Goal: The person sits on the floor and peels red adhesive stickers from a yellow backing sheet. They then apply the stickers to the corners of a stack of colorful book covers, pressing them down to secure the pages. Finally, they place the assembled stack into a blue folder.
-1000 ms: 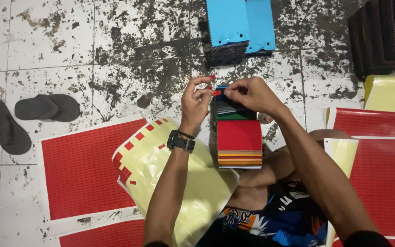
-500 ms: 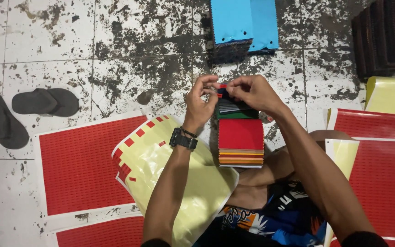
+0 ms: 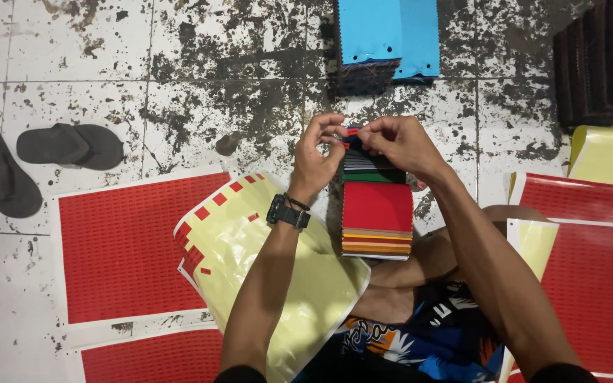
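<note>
The top edge of a stack of coloured fabric swatches is pinched by the left hand and the right hand, fingertips closed together on it; something small and red, possibly a sticker, is seen there. The stack is rested on the knee, red swatch uppermost. A black watch is worn on the left wrist. A yellow backing sheet is laid beneath, red sticker sheets beside, black sandals farther left, a blue swatch pile ahead.
</note>
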